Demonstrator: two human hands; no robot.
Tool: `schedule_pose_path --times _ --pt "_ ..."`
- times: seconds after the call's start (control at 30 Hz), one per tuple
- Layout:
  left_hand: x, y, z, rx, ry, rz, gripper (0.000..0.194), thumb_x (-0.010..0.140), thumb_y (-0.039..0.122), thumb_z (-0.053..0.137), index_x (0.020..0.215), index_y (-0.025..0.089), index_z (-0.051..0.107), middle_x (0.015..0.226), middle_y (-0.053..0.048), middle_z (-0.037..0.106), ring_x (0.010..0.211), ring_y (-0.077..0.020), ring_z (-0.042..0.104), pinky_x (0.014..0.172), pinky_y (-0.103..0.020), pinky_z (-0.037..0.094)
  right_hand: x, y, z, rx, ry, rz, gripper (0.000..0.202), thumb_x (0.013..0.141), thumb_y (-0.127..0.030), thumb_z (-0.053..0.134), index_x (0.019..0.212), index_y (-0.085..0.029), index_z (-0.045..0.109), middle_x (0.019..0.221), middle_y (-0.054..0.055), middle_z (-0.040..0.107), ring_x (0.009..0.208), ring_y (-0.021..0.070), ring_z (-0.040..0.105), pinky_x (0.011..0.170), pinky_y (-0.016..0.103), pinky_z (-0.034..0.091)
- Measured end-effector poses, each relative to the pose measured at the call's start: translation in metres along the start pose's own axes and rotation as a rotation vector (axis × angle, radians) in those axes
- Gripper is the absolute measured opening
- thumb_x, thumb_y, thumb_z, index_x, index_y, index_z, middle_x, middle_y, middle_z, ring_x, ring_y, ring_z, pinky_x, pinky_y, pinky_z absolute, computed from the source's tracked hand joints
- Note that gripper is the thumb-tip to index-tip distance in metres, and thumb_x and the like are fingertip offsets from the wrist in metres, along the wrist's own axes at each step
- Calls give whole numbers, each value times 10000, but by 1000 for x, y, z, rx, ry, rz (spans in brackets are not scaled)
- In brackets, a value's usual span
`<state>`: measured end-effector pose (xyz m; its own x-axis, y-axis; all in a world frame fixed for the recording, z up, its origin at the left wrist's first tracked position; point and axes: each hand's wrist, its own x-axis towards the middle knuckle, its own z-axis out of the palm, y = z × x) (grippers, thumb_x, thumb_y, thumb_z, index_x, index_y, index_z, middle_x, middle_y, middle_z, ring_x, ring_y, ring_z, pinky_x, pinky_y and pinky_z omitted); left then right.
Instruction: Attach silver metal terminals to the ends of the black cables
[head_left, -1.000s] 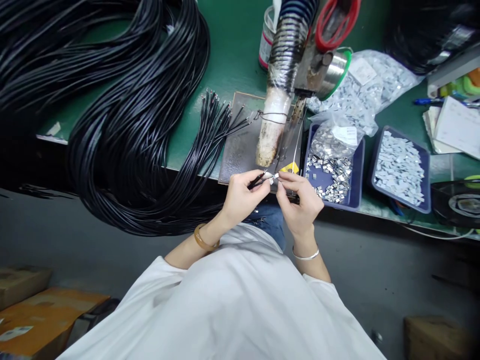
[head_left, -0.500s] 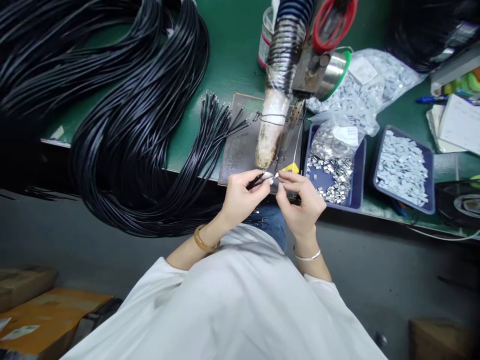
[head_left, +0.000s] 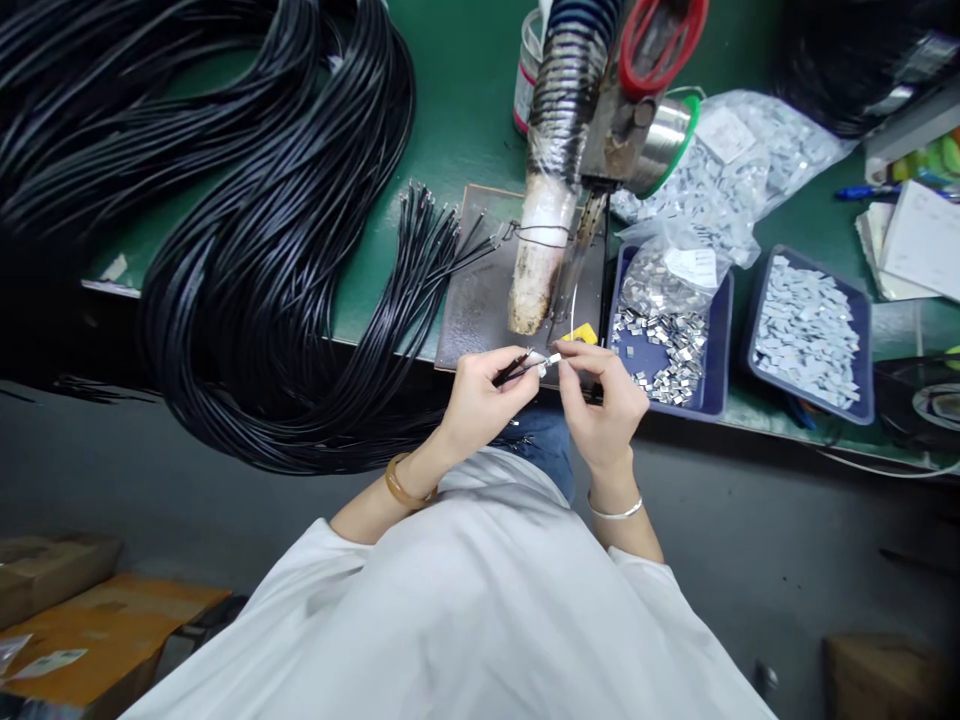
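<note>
My left hand (head_left: 484,398) is closed around black cables (head_left: 510,370), whose ends stick out between thumb and forefinger. A small silver-white metal connector (head_left: 553,360) shows at the cable end, with a bit of white beside it. My right hand (head_left: 604,400) pinches at the connector's right end; the fingertips cover part of it. Both hands are just below the stained tip of a wrapped hose (head_left: 529,300) and a bracketed tool (head_left: 581,260) holding a spool of wire (head_left: 667,140). A grey metal plate (head_left: 472,300) lies beneath these.
Bundled black cables (head_left: 285,250) spread over the green bench at left, their stripped ends (head_left: 427,230) near the plate. At right stand a blue tray (head_left: 716,350) of metal connectors and another tray (head_left: 862,370) of pale pieces. Behind them lies a plastic bag (head_left: 772,160). Scissors with red handles (head_left: 697,40) hang above.
The connector between my hands shows more clearly now, and my right fingertips have shifted slightly to its right end. My left hand stays almost in place on the cables.
</note>
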<state>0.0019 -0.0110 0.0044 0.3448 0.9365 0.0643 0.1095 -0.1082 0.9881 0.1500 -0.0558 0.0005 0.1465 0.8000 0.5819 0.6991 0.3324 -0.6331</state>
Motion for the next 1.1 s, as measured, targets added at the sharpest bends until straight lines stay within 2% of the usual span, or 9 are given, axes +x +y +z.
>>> schedule_pose_path --times 0.2,0.27,0.4,0.47,0.6,0.77,0.9,1.0,1.1 --pt "-10 -1 -2 63 26 38 120 836 197 659 892 119 731 735 -23 674 610 -94 537 578 -197 421 -1 -2 -4 119 -43 127 69 934 -169 604 947 -235 617 928 6 730 922 155 742 803 296 610" --pt "-11 -2 -5 31 11 31 113 848 227 672 855 129 728 703 -14 663 601 -93 527 596 -206 427 -2 -2 -4 193 -44 164 66 936 -171 602 942 -236 609 926 5 720 927 158 743 799 303 612" --pt "-7 -2 -12 -284 -244 -107 347 895 367 653 641 131 655 570 -11 608 545 -86 500 574 -217 413 -6 0 -3 191 -39 101 89 927 -150 609 941 -238 613 922 5 728 923 163 748 804 317 608" --pt "-4 -1 -14 -404 -301 -179 393 880 423 673 619 132 636 531 -2 586 490 -68 438 520 -215 366 -11 1 -5 103 9 69 99 923 -154 616 968 -242 620 915 3 737 866 150 744 751 292 601" --pt "-4 -1 -11 -408 -221 -167 341 858 371 704 624 134 630 533 5 585 506 -67 465 555 -215 392 -17 -4 -13 -18 130 140 93 931 -199 614 1004 -251 635 721 -57 648 524 73 594 492 205 451" --pt "-10 -7 -5 -268 -146 -53 208 886 218 622 716 125 698 578 8 593 547 -82 525 576 -210 439 -14 -22 -10 -151 -137 114 32 894 -247 665 901 -216 671 551 -99 464 447 42 403 499 206 354" --pt "-15 -12 0 -78 -32 173 179 872 150 615 944 125 777 817 -51 768 717 -132 686 703 -227 536 -12 -21 -1 81 -147 362 170 920 -284 594 777 -197 620 580 -79 476 481 49 404 488 200 330" --pt "-17 -14 4 -4 70 303 189 860 158 658 993 131 790 944 -87 807 805 -164 740 778 -249 572 -12 -10 -1 392 -35 494 194 900 -327 612 750 -206 589 527 -92 428 439 59 380 449 203 305" --pt "-16 -15 8 -15 127 241 155 861 198 677 934 136 799 828 -63 797 694 -143 705 690 -238 556 -11 -3 -4 513 241 416 122 896 -333 574 834 -228 575 465 -120 340 372 61 301 416 203 269"
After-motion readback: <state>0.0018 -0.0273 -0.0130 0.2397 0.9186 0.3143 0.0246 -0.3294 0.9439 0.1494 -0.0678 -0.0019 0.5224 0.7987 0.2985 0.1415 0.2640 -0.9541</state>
